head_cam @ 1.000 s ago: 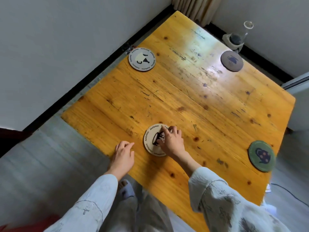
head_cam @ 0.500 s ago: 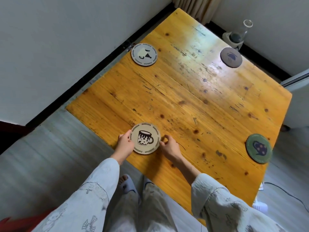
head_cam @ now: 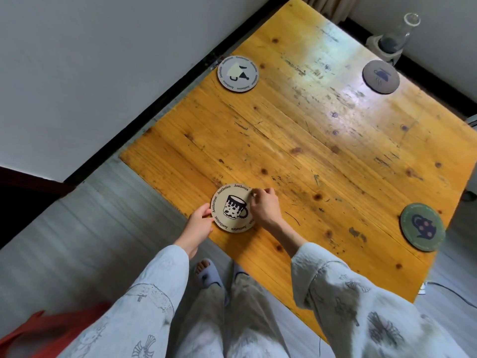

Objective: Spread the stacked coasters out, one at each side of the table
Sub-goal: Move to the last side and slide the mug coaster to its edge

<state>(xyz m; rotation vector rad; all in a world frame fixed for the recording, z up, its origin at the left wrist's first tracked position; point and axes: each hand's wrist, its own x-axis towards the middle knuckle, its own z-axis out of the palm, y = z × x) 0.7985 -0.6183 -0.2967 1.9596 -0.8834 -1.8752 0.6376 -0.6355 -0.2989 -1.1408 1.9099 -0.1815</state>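
Observation:
A beige coaster with a spotted mug print (head_cam: 233, 208) lies flat at the near edge of the wooden table (head_cam: 309, 140). My left hand (head_cam: 198, 224) touches its left rim with the fingertips. My right hand (head_cam: 264, 208) rests on its right rim, fingers curled over the edge. A grey coaster with a tilted cup print (head_cam: 237, 73) lies at the left side. A dark grey-brown coaster (head_cam: 381, 76) lies at the far side. A green coaster with a teapot print (head_cam: 422, 230) lies at the right side.
A glass vessel on a pale base (head_cam: 392, 37) stands on the floor beyond the table's far edge. A white wall and black skirting run along the left. A red object (head_cam: 46, 329) lies on the floor at lower left, and a cable (head_cam: 449, 290) at lower right.
The beige coaster slid left along the near edge. My left hand came onto its left rim, and my right hand moved from on top of it to its right rim.

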